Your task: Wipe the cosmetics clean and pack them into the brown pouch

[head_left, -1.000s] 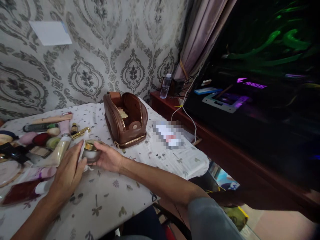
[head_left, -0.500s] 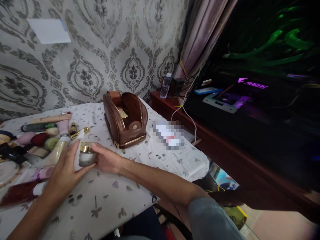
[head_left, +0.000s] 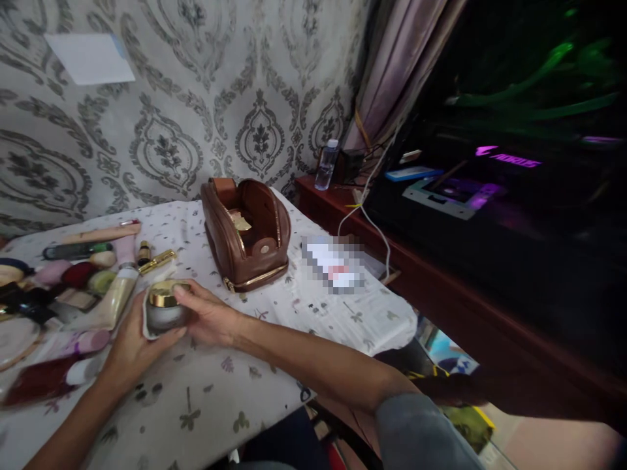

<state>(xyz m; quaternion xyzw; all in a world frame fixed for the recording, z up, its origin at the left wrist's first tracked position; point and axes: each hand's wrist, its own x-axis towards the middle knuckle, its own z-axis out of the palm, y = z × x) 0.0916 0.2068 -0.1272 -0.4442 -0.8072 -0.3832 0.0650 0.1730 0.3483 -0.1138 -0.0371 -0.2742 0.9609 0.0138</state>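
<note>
A frosted cream jar (head_left: 168, 314) with a gold lid is held between both hands, above the near part of the table. My left hand (head_left: 128, 339) cups its left side and underside, with a thin white edge, perhaps a tissue, showing between palm and jar. From the right, my right hand (head_left: 210, 316) grips the jar, thumb pressed on the lid. Beyond the hands an unzipped brown cosmetic bag (head_left: 245, 261) stands with something gold-coloured inside. A gold tube (head_left: 157, 262) and a small dark bottle (head_left: 144, 252) lie behind the jar.
Several cosmetics crowd the left: a cream-coloured tube (head_left: 119, 297), makeup sponges (head_left: 78, 275), a dark red bottle (head_left: 42, 382) with a white cap. A blurred-out flat item (head_left: 333, 264) lies right of the bag. A dark wooden desk (head_left: 431, 267) with a clear bottle (head_left: 326, 164) borders the table.
My left hand has closed around the jar's left side and bottom; the white piece that stuck up above its fingers is now tucked against the jar. The jar's lid is tipped more toward me.
</note>
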